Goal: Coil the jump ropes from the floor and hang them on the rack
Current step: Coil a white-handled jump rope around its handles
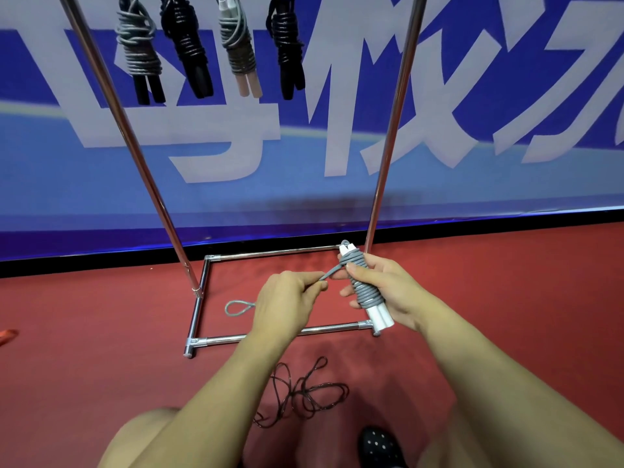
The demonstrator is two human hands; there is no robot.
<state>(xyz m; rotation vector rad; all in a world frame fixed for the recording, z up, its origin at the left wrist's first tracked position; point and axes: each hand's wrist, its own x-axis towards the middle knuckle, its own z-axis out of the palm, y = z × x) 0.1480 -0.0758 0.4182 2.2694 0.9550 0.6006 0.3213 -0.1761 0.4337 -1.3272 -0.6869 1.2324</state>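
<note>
Hands meet at centre frame, low over the red floor (pixel 506 298). Right hand (pixel 388 292) grips a grey jump rope (pixel 366 288) bundle: two white handles side by side, cord wound round them in close turns. Thumb lies across the front of the coil, fingers curl round from behind; fingertips show at the bundle's left edge. Bundle tilted, upper end toward the top of the frame, lower handle ends pointing lower right.

Left hand (pixel 287 298) sits just left of the bundle, fingers curled tight, thumb and forefinger pinching the free run of grey cord. Cord runs taut from the pinch up and right to the top of the coil. A small loop of the same grey cord (pixel 238 307) shows left of the left hand, above the floor; whether it touches the floor cannot be told.

Rack (pixel 135 157): chrome frame, two uprights rising to the upper left and upper right, rectangular base on the floor behind the hands. Four coiled ropes (pixel 189 42) hang in a row at the top of the frame, between the uprights.

Thin dark rope (pixel 304 393) lies loose and tangled on the floor at lower centre, between the forearms. Dark dotted shoe (pixel 378 447) at the bottom edge. Blue banner (pixel 304 130) with large pale characters fills the background.
</note>
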